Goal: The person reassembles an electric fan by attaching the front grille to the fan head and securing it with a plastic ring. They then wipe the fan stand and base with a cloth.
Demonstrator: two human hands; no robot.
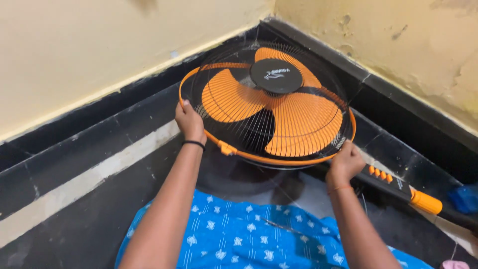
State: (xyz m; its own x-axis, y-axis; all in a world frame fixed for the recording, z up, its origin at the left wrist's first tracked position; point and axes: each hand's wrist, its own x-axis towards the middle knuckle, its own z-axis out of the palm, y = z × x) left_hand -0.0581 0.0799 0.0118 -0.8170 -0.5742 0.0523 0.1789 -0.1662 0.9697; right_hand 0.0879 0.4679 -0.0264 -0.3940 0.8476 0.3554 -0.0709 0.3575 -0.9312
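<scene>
Orange-rimmed round wire fan guard (pixel 269 107)

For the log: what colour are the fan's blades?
The fan blades are orange, behind a black wire grille; seen in the head view.

You're over a dark, polished stone floor (pixel 74 219), black and scuffed with pale dust, a cream band (pixel 99 172) running through it along the left wall. It meets the yellow walls in a corner, edged by a black skirting (pixel 413 112). Down on it lies the fan's black stand (pixel 398 187), with orange buttons and an orange collar, stretching off right. A blue object (pixel 465 198) sits at the right edge.
</scene>
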